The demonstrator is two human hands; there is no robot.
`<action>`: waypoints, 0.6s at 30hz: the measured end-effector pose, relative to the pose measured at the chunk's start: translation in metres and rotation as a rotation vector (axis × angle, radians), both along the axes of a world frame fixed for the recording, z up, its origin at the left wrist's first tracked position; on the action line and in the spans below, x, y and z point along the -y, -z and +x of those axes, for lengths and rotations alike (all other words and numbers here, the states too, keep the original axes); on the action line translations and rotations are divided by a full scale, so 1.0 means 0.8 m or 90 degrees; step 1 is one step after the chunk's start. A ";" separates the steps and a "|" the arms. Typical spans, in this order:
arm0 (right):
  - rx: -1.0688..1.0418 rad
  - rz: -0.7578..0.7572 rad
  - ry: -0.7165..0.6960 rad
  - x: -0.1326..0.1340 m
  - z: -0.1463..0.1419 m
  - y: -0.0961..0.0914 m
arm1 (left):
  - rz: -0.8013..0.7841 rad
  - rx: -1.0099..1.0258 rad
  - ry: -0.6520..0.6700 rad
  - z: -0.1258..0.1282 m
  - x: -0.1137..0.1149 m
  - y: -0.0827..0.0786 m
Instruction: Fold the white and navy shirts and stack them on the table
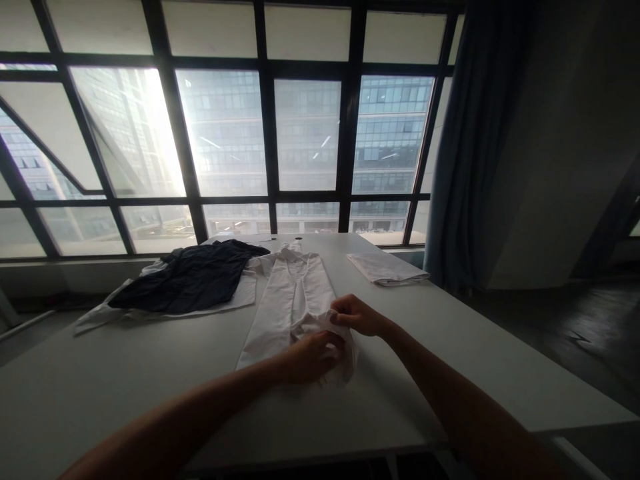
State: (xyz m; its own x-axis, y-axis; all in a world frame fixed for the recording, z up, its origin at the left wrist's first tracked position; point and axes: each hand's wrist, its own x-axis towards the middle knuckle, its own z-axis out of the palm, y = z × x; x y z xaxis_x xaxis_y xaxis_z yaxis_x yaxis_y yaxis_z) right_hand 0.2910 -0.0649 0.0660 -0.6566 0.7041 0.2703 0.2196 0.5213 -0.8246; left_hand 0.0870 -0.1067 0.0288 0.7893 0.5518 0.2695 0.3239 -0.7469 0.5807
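Observation:
A white shirt (pixel 290 300) lies lengthwise on the white table (pixel 150 373), collar toward the window, its sides folded in to a narrow strip. My left hand (pixel 313 357) grips the bunched lower end of the shirt near me. My right hand (pixel 356 315) pinches the same lifted hem just to the right. The fabric between both hands is raised off the table and crumpled.
A dark garment (pixel 193 277) lies over other white cloth at the table's back left. A folded white cloth (pixel 385 268) sits at the back right. Large windows stand behind the table, and a blue curtain (pixel 470 147) hangs at the right.

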 end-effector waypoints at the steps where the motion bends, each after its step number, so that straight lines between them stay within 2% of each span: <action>1: -0.004 0.002 -0.003 0.000 0.000 0.000 | 0.004 -0.016 -0.007 0.000 0.000 0.001; 5: 0.013 0.012 0.011 0.002 -0.004 0.000 | 0.138 -0.140 0.080 0.003 0.008 0.005; 7: 0.041 0.025 0.015 0.004 -0.008 0.001 | 0.179 -0.166 0.108 0.001 0.013 0.000; 9: 0.059 0.040 0.007 0.006 -0.011 0.003 | 0.165 -0.153 0.121 -0.007 0.015 -0.015; 12: 0.080 0.033 -0.028 0.008 -0.014 0.003 | 0.056 -0.119 0.145 -0.039 0.008 -0.047; 13: 0.105 0.007 -0.056 0.008 -0.013 0.003 | 0.021 -0.105 0.128 -0.053 0.003 -0.055; 15: 0.189 -0.065 -0.135 0.007 -0.012 0.003 | 0.010 -0.075 0.039 -0.083 -0.013 -0.062; 17: 0.260 -0.091 -0.184 0.006 -0.012 0.005 | 0.071 -0.076 -0.062 -0.109 -0.031 -0.050; 18: 0.272 -0.068 -0.175 0.005 -0.012 0.007 | 0.106 -0.096 -0.091 -0.119 -0.038 -0.039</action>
State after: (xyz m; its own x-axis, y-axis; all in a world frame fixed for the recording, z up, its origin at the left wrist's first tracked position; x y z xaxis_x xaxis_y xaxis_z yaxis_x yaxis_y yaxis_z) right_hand 0.2815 -0.0691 0.0600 -0.8572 0.4994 -0.1257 0.4150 0.5251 -0.7430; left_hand -0.0083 -0.0762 0.0601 0.7446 0.6181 0.2520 0.5061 -0.7689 0.3906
